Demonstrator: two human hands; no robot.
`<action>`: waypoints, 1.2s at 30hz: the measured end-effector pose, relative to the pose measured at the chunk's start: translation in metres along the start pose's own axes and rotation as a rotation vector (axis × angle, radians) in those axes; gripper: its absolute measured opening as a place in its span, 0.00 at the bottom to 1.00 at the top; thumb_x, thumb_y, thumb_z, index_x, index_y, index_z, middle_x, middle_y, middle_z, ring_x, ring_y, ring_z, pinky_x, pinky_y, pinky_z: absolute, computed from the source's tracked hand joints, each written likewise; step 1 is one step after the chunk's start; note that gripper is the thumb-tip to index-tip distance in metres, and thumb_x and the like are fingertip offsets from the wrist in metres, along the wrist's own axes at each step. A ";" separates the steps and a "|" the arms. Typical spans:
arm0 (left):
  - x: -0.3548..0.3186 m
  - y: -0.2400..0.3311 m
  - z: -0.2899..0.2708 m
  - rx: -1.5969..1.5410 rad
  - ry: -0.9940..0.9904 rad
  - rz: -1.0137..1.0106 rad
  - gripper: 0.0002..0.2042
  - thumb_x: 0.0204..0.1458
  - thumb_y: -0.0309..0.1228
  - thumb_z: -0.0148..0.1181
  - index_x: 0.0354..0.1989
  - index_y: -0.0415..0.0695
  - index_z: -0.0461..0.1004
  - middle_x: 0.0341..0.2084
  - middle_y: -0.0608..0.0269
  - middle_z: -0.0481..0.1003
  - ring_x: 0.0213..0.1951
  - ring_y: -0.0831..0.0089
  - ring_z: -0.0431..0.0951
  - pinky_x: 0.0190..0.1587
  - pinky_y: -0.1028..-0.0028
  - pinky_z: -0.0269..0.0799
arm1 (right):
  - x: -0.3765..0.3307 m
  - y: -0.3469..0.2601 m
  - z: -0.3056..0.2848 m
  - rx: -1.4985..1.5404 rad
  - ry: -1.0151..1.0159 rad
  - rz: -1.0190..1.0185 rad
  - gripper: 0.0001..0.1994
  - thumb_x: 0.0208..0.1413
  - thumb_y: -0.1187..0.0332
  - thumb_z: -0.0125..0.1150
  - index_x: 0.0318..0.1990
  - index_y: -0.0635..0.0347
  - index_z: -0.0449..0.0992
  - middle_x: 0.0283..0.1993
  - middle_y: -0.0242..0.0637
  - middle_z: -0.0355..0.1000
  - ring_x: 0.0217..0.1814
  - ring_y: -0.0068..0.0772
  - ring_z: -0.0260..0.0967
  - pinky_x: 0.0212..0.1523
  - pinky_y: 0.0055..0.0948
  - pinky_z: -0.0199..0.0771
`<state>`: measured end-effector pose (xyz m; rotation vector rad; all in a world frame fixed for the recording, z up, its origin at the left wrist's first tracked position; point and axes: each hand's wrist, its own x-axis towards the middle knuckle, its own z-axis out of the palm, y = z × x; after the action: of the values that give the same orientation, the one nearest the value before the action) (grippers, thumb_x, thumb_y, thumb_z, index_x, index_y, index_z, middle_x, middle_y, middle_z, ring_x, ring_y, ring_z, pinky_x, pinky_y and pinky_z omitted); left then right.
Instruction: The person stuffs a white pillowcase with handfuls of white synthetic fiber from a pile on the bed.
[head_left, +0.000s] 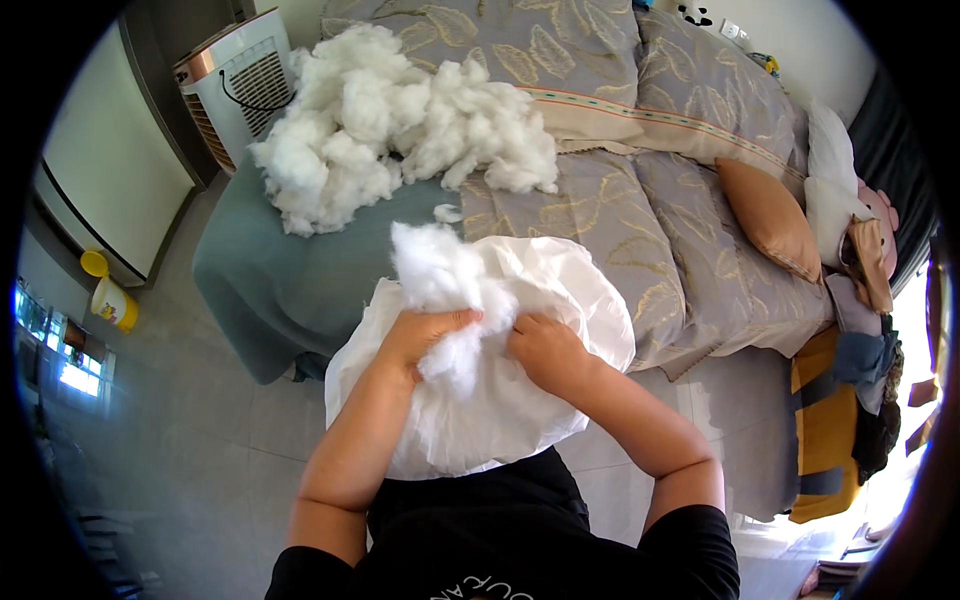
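Note:
A tuft of white fibre stuffing (440,270) is gripped in my left hand (418,343), its fluff sticking out above and below the thumb. Close beside it, my right hand (548,350) is closed, knuckles up, at the edge of the tuft. Whether it pinches stuffing or the fabric under it is hidden. Beneath both hands a round white cushion cover (480,430) spreads over my lap and against the bed edge. On the bed beyond lies a big heap of loose white stuffing (370,120), with one small piece (447,213) apart from it.
The bed (570,210) has grey leaf-patterned bedding and a green blanket (270,260) at its left corner. A brown cushion (768,220) lies at the right. An air cooler (240,85) stands at the back left, a yellow-and-white bucket (115,304) on the floor.

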<state>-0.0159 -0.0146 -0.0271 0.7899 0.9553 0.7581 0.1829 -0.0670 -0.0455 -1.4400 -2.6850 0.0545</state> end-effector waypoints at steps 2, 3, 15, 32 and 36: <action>0.001 0.001 -0.004 0.053 -0.008 -0.052 0.22 0.36 0.24 0.70 0.43 0.37 0.72 0.36 0.58 0.76 0.37 0.69 0.76 0.39 0.72 0.73 | -0.005 0.008 -0.003 0.142 -0.110 0.047 0.06 0.41 0.74 0.57 0.30 0.59 0.76 0.42 0.43 0.69 0.42 0.43 0.69 0.36 0.29 0.71; 0.001 0.001 -0.006 0.076 -0.011 -0.079 0.23 0.36 0.24 0.70 0.44 0.37 0.72 0.37 0.59 0.75 0.37 0.69 0.76 0.39 0.72 0.72 | -0.007 0.010 -0.018 0.284 -0.064 0.073 0.06 0.41 0.74 0.58 0.30 0.59 0.76 0.44 0.43 0.69 0.42 0.44 0.70 0.36 0.29 0.72; 0.016 -0.008 -0.021 -0.101 -0.068 0.083 0.21 0.39 0.26 0.68 0.44 0.38 0.72 0.37 0.60 0.75 0.38 0.70 0.76 0.38 0.72 0.73 | -0.008 0.002 -0.014 0.011 -0.132 0.176 0.10 0.41 0.77 0.56 0.35 0.60 0.75 0.36 0.42 0.73 0.38 0.41 0.72 0.34 0.33 0.73; 0.016 -0.005 -0.016 -0.093 -0.217 0.107 0.25 0.39 0.25 0.68 0.49 0.40 0.68 0.40 0.60 0.74 0.43 0.69 0.74 0.42 0.72 0.71 | -0.008 0.000 0.003 -0.103 0.198 0.094 0.08 0.42 0.74 0.53 0.33 0.56 0.72 0.38 0.36 0.66 0.39 0.37 0.69 0.35 0.30 0.71; 0.012 -0.003 -0.012 0.025 -0.280 0.191 0.25 0.40 0.23 0.65 0.51 0.40 0.66 0.40 0.62 0.73 0.42 0.70 0.73 0.45 0.71 0.70 | -0.010 0.010 0.000 -0.010 -0.322 0.162 0.09 0.43 0.75 0.54 0.34 0.56 0.75 0.40 0.38 0.70 0.43 0.41 0.69 0.38 0.32 0.71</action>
<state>-0.0217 -0.0035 -0.0392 0.9902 0.6453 0.7774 0.1972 -0.0699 -0.0474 -1.7874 -2.8026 0.3116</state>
